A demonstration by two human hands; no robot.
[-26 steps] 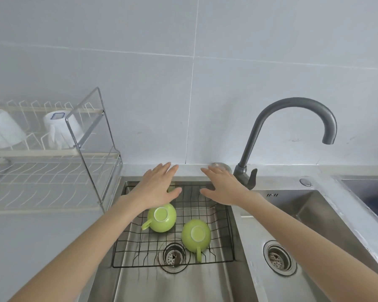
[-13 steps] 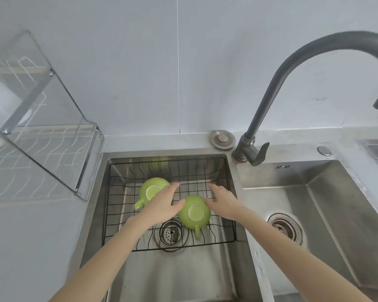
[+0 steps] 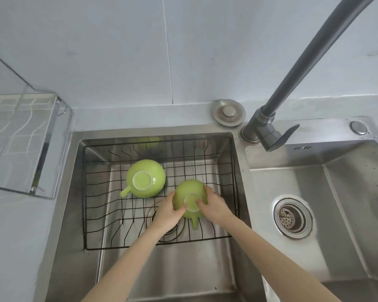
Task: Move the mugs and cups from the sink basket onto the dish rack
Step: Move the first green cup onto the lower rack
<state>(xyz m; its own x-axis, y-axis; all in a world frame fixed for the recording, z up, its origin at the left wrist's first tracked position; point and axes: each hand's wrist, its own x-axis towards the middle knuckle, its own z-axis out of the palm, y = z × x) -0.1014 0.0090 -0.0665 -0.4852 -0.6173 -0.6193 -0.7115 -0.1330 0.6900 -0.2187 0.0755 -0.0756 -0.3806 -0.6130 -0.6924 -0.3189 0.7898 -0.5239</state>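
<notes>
Neither upturned green ceramic mug has reached the clear-sided wire dish rack (image 3: 28, 136): the left hand (image 3: 168, 211) and right hand (image 3: 214, 207) together grasp the nearer green mug (image 3: 189, 198) in the black wire sink basket (image 3: 234, 171), while the farther green mug (image 3: 145, 177) waits untouched.

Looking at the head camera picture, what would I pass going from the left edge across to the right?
Dish rack → free green mug → left hand → held green mug → right hand → faucet base → right basin's drain.
</notes>
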